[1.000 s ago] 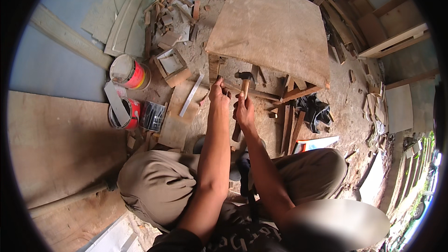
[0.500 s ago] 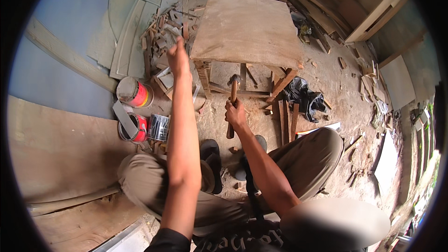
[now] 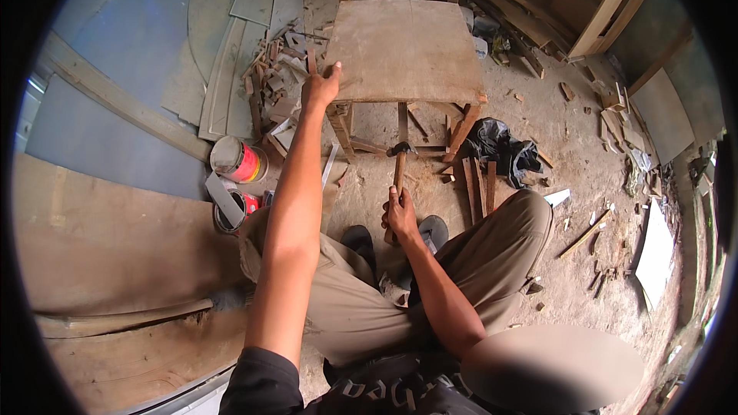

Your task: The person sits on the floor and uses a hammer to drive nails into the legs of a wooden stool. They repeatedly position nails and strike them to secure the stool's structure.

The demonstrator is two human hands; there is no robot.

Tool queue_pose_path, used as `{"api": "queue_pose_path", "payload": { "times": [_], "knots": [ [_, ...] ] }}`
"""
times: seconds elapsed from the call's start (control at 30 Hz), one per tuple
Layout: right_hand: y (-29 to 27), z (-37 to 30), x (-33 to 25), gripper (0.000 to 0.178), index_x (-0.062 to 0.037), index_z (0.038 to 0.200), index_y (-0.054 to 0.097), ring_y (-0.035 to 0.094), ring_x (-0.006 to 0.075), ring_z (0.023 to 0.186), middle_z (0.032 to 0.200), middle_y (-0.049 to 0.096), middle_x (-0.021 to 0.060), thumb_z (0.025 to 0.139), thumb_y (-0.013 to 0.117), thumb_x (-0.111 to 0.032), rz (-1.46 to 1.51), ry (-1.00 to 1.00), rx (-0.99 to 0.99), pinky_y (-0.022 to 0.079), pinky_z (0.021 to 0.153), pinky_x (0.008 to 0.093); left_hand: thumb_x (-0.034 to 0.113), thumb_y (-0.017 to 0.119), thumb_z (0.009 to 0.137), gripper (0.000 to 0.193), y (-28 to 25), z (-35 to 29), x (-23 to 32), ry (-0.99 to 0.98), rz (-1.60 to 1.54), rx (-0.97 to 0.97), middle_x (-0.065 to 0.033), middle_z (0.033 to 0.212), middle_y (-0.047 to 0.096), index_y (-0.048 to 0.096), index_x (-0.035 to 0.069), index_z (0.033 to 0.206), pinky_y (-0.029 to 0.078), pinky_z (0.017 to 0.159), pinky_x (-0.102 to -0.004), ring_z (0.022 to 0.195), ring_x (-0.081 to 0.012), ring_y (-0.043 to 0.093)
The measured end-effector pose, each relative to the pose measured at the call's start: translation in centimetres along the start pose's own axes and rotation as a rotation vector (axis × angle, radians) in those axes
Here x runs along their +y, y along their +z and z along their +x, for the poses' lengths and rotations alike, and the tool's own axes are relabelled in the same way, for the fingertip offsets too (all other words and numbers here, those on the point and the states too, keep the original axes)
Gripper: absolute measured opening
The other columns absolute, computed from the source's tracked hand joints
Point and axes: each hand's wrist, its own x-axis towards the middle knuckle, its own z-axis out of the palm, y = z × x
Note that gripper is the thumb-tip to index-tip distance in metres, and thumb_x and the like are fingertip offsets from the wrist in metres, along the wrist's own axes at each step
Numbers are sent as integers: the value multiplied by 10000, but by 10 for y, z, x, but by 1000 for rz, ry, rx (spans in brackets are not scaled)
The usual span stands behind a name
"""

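Observation:
A wooden chair [image 3: 407, 46] with a plain board seat stands in front of me. My left hand [image 3: 320, 91] is at the seat's left edge, its thumb over the edge and its other fingers mostly hidden; it appears closed on the seat. Below the seat's front, my right hand [image 3: 400, 219] is wrapped round the wooden handle of a hammer [image 3: 400, 167]. The hammer's dark head points away from me, apart from the chair.
Paint cans [image 3: 240, 160] stand at the left near scrap wood [image 3: 280, 84]. A black plastic bag [image 3: 503, 150] and wooden strips [image 3: 480, 184] lie right of the chair. Large boards [image 3: 115, 238] line the left side. A white sheet [image 3: 655, 257] lies at the right.
My left hand has moved right to the seat's edge. My right hand and the hammer are lower and slightly further right in view. The view has shifted a little.

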Motion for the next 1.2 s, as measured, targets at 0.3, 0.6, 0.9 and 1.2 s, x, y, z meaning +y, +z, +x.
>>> {"api": "queue_pose_path", "payload": {
  "times": [0.3,0.6,0.9,1.2],
  "knots": [
    [-22,-11,-24,387,-78,1088,450,385,113,433,620,399,1,1040,451,-462,-7,54,61,336,395,305,645,385,952,821,6,-54,24,48,-42,-10,-367,1095,636,689,-113,1036,484,919,-479,1097,-463,621],
    [0,-31,-49,418,-110,1242,441,440,122,444,639,456,16,1050,396,-479,-64,105,-32,381,385,301,653,486,904,809,4,-90,14,-31,-123,46,-367,1086,640,688,-122,1017,488,935,-455,1104,-451,629],
    [-3,-27,-29,450,-96,1243,470,389,100,428,661,449,16,1049,384,-493,-237,103,-48,361,380,277,657,554,865,795,9,-91,15,-95,-334,4,-339,1040,669,691,-118,971,506,898,-451,1070,-436,651],
    [-6,-19,-31,516,-52,1336,445,448,106,439,666,472,21,1053,381,-479,-207,41,-26,399,382,273,640,721,769,681,19,-88,6,-20,-424,-56,-177,752,706,724,-41,765,530,666,-394,736,-270,699]
  ]
}}
